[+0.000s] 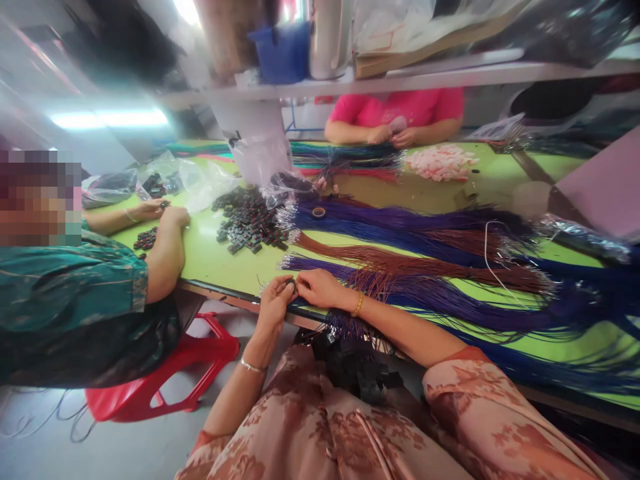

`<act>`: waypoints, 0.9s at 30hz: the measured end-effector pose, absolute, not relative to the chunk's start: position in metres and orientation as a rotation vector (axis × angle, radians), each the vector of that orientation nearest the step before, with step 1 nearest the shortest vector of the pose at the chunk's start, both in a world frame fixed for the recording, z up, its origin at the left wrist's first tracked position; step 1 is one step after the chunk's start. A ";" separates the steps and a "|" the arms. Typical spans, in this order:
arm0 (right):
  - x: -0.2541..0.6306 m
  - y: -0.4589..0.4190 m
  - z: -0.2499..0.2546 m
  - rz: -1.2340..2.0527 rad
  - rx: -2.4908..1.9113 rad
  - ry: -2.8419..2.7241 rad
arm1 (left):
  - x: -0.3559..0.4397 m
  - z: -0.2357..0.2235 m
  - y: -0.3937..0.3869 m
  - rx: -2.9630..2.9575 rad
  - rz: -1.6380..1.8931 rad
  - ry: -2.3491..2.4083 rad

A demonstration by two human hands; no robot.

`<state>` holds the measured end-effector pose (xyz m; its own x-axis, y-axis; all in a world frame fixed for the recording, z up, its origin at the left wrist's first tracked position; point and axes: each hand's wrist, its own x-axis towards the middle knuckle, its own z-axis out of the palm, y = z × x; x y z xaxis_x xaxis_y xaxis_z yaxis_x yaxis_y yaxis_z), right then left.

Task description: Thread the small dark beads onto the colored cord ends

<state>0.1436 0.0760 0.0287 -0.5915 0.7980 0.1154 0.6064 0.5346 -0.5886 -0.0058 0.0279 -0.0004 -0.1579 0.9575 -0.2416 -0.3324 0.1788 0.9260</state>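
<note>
Close to the table's near edge, my left hand (276, 299) is closed, with a small black piece (291, 283) pinched at its fingertips; it looks like a connector housing. Right beside it, my right hand (320, 289) is closed in a pinch at the same spot. What lies between its fingers is too small to make out. Purple wires (340, 272) with bare silvery ends run just beyond my hands. Past them lies a bundle of brown wires (345, 252). A heap of black connector housings (250, 220) sits beyond my left hand. More black pieces (367, 370) are in my lap.
A co-worker in a green sleeve (120, 267) sits at left on a red stool (195, 363), handling small parts. Across the table, a person in pink (395, 113) works near pale pink pieces (440, 163). A tape roll (319, 212) rests on blue wires. A shelf (450, 75) hangs overhead.
</note>
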 end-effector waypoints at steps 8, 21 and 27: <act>0.140 0.149 0.031 0.523 -1.638 -2.386 | -0.012 0.002 0.029 0.677 1.330 1.159; 0.134 0.146 0.024 0.554 -1.453 -2.260 | -0.010 -0.003 0.028 0.692 1.340 1.091; 0.129 0.137 0.023 0.932 -1.148 -1.981 | -0.005 0.001 0.033 0.636 1.368 1.042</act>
<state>0.1287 0.1369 0.0232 -0.3994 0.8979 0.1853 0.4299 0.3619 -0.8272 -0.0045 0.0331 0.0007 -0.1077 0.9690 -0.2225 -0.4721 0.1471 0.8692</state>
